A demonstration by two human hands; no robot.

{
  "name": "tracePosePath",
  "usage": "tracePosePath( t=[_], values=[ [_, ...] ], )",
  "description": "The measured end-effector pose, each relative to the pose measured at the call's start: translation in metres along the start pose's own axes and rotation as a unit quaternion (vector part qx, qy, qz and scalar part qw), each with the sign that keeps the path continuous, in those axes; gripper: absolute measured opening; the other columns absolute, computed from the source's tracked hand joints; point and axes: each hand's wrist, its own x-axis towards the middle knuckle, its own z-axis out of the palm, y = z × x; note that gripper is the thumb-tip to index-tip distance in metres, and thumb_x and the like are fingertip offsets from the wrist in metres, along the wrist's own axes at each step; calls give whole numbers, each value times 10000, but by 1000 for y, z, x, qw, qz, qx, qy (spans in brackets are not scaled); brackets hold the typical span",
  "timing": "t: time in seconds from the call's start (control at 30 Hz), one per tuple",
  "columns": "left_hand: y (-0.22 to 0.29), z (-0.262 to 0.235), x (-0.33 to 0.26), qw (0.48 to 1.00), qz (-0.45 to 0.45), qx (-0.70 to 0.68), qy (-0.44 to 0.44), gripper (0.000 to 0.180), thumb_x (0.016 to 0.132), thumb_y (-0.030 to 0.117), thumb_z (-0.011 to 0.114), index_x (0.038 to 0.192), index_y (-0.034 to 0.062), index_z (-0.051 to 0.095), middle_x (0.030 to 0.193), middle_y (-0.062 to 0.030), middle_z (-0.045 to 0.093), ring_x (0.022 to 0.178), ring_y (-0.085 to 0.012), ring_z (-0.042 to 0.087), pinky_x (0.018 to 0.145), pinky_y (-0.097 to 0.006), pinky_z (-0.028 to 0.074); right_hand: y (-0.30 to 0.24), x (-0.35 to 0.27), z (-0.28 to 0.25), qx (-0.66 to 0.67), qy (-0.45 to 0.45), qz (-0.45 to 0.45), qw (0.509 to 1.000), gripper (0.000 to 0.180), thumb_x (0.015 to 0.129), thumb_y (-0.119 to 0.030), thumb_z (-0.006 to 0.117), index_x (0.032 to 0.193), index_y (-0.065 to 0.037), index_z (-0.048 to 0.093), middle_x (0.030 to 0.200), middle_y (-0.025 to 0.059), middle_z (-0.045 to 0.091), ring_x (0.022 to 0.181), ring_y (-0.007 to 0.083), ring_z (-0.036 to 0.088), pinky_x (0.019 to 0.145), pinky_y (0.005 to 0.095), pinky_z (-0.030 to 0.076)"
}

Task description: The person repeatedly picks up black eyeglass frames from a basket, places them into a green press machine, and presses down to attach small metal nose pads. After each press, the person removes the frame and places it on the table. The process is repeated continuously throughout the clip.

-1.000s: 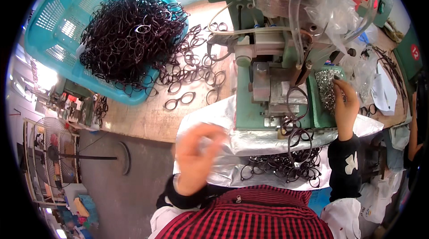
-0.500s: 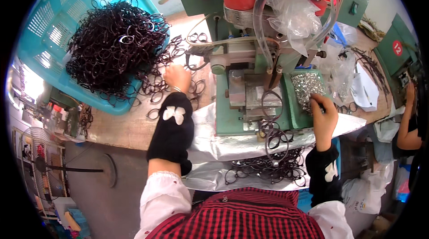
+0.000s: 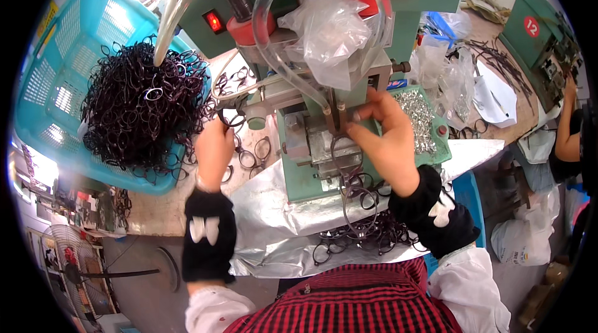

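My right hand (image 3: 392, 143) reaches in at the press head of a green bench machine (image 3: 305, 190). Its thumb and forefinger come close together beside the metal jaws; anything pinched there is too small to make out. Below those fingertips a dark round eyeglass frame (image 3: 341, 174) hangs at the metal fixture (image 3: 324, 146), its lower part over the front edge. My left hand (image 3: 215, 149) is closed over loose dark frames (image 3: 249, 157) between the basket and the machine; what its curled fingers hold is hidden. Right of the machine stands a green tray (image 3: 441, 146) of small silvery metal parts (image 3: 416, 115).
A turquoise basket (image 3: 50, 140) heaped with dark frames (image 3: 140, 109) stands left. More frames (image 3: 374, 233) lie on silver sheeting (image 3: 268, 233) before me. Clear hoses (image 3: 261, 21) and a plastic bag (image 3: 330, 34) hang over the machine. Another person's arm (image 3: 568, 127) works at the far right.
My right hand has moved left from the parts tray to the press head. My left hand stays among the loose frames. The whole view has shifted and tilted.
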Motion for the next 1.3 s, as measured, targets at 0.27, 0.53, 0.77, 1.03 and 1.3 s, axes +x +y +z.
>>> tracePosePath(
  t=[0.27,0.53,0.77,1.03,1.3],
  values=[
    [97,-66,-59,791,-160,-555,203,43,1005,41,574,995,14,541,934,-76,647,773,-160,656,744,-288,538,-7,-7,6,126,22,76,989,497,808,44,699,1282,30,551,903,28,655,932,100,602,880,260,462],
    [145,-113,-63,809,189,-451,325,103,1040,117,480,1025,28,430,919,-167,583,787,-244,591,752,-412,612,-37,-22,13,154,-2,59,986,481,835,36,664,1306,25,564,1069,90,710,1078,175,644,973,308,465],
    [185,-60,-46,816,442,-312,204,166,708,31,754,840,60,657,1086,-93,713,844,-274,685,747,-387,629,57,-13,-88,-509,59,-96,853,228,752,-108,748,978,-79,736,1197,223,631,1215,418,552,997,486,468],
    [182,-50,-52,822,436,-305,201,201,698,41,758,873,69,664,1068,-90,722,846,-269,695,762,-386,632,79,14,-69,-489,94,-189,846,75,744,-135,750,810,-107,728,1003,102,656,1015,321,620,793,457,516],
    [130,-76,-121,926,263,-220,157,260,739,-42,722,986,41,711,1099,-151,730,831,-313,700,773,-356,559,79,-1,-76,-485,60,-201,849,103,792,-58,679,877,-57,737,1012,98,713,992,309,657,829,434,526]
  ],
)
